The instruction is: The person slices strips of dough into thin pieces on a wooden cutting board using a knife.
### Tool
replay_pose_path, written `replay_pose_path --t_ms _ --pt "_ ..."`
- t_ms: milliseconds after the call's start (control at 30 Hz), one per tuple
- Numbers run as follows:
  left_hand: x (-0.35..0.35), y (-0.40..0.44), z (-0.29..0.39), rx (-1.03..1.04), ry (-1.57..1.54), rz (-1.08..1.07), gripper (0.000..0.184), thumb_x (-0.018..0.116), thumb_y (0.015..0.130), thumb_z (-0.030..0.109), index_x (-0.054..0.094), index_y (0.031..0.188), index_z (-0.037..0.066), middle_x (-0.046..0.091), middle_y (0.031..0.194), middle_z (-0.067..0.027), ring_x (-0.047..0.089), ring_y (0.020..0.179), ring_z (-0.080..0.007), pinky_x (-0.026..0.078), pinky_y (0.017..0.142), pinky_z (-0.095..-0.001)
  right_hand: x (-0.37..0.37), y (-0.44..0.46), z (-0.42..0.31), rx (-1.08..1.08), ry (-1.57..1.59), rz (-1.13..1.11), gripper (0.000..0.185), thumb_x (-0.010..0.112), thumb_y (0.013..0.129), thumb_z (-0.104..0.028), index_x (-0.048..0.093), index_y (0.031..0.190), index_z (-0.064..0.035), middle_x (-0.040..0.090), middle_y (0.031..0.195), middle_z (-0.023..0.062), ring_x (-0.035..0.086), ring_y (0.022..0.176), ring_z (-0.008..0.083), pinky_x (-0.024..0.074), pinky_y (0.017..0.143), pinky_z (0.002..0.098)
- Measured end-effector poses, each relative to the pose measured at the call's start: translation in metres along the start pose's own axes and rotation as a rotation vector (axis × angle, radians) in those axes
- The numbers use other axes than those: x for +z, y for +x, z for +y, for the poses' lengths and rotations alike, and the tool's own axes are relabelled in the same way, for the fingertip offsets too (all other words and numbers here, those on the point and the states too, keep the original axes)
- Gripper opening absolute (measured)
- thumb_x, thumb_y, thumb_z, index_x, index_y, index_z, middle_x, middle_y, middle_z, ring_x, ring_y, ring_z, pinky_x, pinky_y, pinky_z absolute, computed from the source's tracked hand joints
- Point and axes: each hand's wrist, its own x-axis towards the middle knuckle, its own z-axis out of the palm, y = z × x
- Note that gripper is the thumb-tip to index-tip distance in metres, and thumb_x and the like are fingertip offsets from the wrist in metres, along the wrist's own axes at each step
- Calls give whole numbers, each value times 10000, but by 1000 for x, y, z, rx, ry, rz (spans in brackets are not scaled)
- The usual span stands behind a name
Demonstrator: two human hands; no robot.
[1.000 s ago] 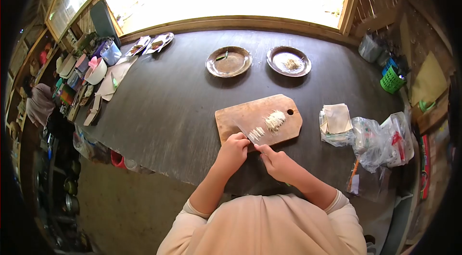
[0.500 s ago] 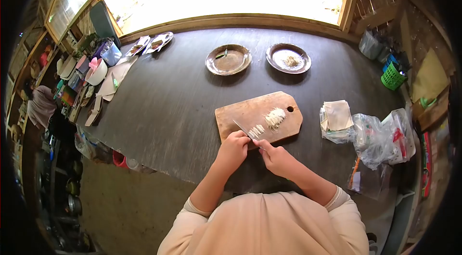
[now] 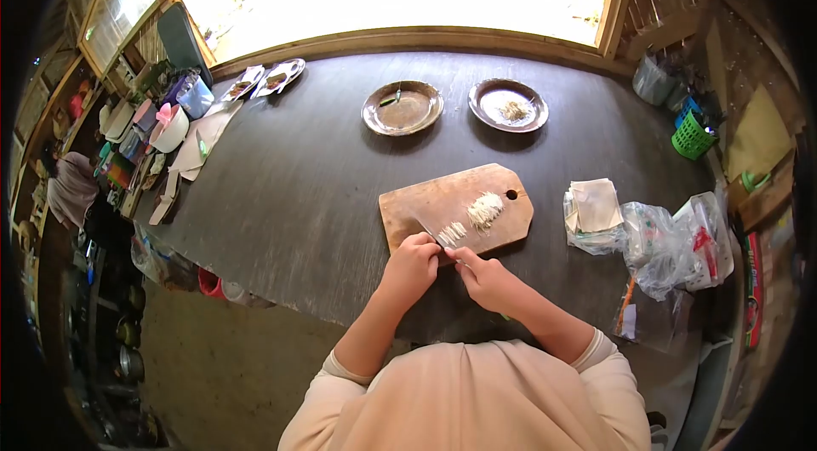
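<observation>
On the wooden cutting board (image 3: 413, 202) lie a heap of pale, finely cut shreds (image 3: 486, 209) and a short row of pale sticks (image 3: 453, 234). My right hand (image 3: 483, 276) is closed round the handle of a knife (image 3: 431, 231), whose thin blade points up and left across the board. Beside it, at the board's near edge, my left hand (image 3: 414, 262) has its fingers curled together close to the blade. What those fingers hold, if anything, is hidden. The sticks lie just beyond the fingertips of both hands.
Behind the board stand a brown plate (image 3: 371, 122) with a small green piece and another plate (image 3: 478, 117) with pale shreds. To the right are stacked wrappers (image 3: 594, 206), plastic bags (image 3: 659, 251) and a green basket (image 3: 694, 138). Tubs line the left; a person (image 3: 72, 187) is beyond.
Both hands and the knife stay almost in place at the board's near edge. The view shifts very slightly; the shreds and sticks look the same.
</observation>
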Motion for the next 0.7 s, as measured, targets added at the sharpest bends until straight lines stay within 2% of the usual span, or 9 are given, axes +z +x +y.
replay_pose_path --t_ms 267,467,533,700 --pt "1 0 2 4 11 19 120 632 801 33 713 867 -27 674 945 -139 645 910 -321 524 836 -393 -3 0 -3 24 -17 -21 289 491 997 -103 525 1283 -77 684 888 261 679 819 438 539 705 447" --pt "2 0 3 -1 16 36 116 636 800 37 718 857 -21 671 927 -137 648 889 -318 527 818 -395 0 -5 1 -62 23 47 303 503 990 -94 525 1292 -80 683 864 254 679 774 434 539 663 449" --pt "2 0 3 -2 13 41 116 637 800 38 719 855 -22 670 919 -137 648 890 -318 527 817 -396 -2 -6 -2 11 25 7 304 501 992 -97 527 1294 -76 686 900 258 681 820 431 541 696 445" --pt "1 -1 3 12 10 40 122 639 799 44 718 858 -28 674 909 -136 650 895 -318 528 820 -396 2 2 0 3 10 11 301 501 991 -99 532 1289 -79 689 947 262 678 876 430 546 737 450"
